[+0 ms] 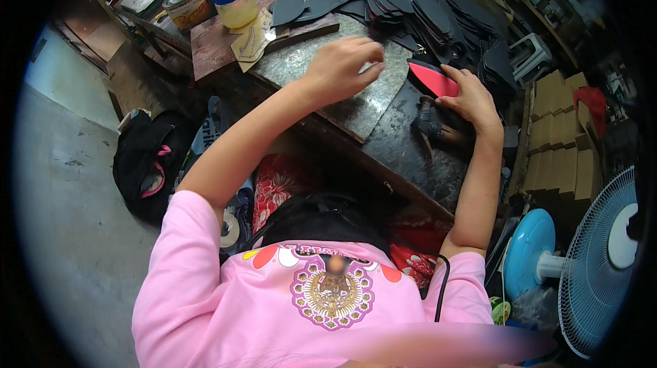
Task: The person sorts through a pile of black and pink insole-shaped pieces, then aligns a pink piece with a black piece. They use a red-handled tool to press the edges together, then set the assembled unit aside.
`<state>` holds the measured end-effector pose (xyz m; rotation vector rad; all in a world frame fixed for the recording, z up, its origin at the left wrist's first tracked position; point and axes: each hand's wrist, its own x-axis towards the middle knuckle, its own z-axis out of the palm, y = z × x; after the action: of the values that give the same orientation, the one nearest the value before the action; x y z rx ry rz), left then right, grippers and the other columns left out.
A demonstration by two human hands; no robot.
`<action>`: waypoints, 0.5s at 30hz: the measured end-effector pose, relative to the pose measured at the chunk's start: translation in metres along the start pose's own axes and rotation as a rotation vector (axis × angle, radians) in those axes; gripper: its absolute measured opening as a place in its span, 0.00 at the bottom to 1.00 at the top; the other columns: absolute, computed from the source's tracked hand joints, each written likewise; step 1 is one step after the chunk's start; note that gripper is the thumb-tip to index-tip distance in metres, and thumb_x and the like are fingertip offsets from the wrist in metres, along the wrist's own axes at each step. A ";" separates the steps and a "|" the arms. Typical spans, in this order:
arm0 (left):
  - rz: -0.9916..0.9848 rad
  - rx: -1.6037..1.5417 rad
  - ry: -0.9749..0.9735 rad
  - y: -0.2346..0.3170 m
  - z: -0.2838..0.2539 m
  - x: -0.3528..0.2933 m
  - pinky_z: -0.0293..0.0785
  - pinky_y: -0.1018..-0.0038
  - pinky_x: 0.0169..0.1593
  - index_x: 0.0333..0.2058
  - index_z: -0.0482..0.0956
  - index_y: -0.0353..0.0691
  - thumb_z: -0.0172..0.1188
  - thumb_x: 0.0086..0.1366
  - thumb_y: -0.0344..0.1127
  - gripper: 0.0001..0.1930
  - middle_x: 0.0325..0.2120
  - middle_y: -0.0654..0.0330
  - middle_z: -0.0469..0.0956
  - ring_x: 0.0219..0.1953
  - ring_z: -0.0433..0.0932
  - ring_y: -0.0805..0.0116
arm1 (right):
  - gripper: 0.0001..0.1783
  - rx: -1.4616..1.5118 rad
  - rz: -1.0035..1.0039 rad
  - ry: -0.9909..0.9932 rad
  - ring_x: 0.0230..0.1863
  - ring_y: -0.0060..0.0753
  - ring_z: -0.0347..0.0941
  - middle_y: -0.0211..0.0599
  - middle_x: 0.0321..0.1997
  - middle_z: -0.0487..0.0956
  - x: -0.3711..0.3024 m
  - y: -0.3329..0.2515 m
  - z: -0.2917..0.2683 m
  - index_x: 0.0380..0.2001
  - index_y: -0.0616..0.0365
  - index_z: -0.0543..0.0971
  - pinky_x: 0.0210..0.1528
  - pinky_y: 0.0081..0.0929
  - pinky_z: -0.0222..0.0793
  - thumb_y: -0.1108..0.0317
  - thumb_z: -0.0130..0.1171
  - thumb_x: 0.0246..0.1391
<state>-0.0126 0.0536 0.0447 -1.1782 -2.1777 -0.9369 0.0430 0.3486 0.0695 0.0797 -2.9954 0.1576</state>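
My right hand (473, 99) grips a pointed shoe piece (432, 80), bright pinkish red on one face with a black edge, between thumb and fingers. It is held above the right side of the work table, its tip toward the left. My left hand (347, 65) hovers over a grey stone slab (363, 111), its fingers curled in toward the thumb. Whether anything small is pinched there cannot be made out. Below my right hand a dark metal tool (430, 125) lies on the table, partly hidden. Stacks of black shoe pieces (431, 8) lie beyond both hands.
A blue-rimmed jar (235, 2) of yellowish stuff stands on a reddish board (209, 46), beside paper patterns (250, 41). Loose black pieces (318, 4) lie at the back. On the right are cardboard boxes (556, 132) and a fan (599, 258); a black bag (154, 162) sits at left.
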 end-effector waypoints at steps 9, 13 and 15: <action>-0.167 -0.180 0.097 -0.013 0.064 0.042 0.76 0.65 0.37 0.36 0.81 0.37 0.61 0.66 0.39 0.10 0.30 0.51 0.81 0.31 0.80 0.54 | 0.19 -0.022 0.092 0.091 0.46 0.52 0.81 0.48 0.42 0.84 0.003 -0.019 -0.002 0.49 0.48 0.83 0.50 0.45 0.76 0.60 0.57 0.54; -0.187 -0.203 0.008 -0.015 0.062 0.036 0.76 0.66 0.38 0.38 0.82 0.39 0.61 0.67 0.42 0.12 0.30 0.53 0.81 0.32 0.81 0.57 | 0.10 0.008 -0.035 0.459 0.43 0.45 0.81 0.40 0.39 0.84 -0.001 -0.029 -0.017 0.40 0.48 0.85 0.44 0.39 0.77 0.64 0.59 0.57; -0.216 -0.252 -0.042 -0.015 0.062 0.039 0.75 0.68 0.39 0.40 0.82 0.39 0.60 0.68 0.44 0.13 0.32 0.54 0.82 0.34 0.81 0.59 | 0.08 0.116 -0.244 0.808 0.40 0.41 0.80 0.36 0.39 0.84 -0.001 -0.035 -0.029 0.39 0.49 0.85 0.41 0.34 0.77 0.70 0.64 0.55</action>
<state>-0.0507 0.1147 0.0264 -1.0946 -2.3051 -1.3220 0.0505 0.3175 0.1015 0.3093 -2.1502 0.2604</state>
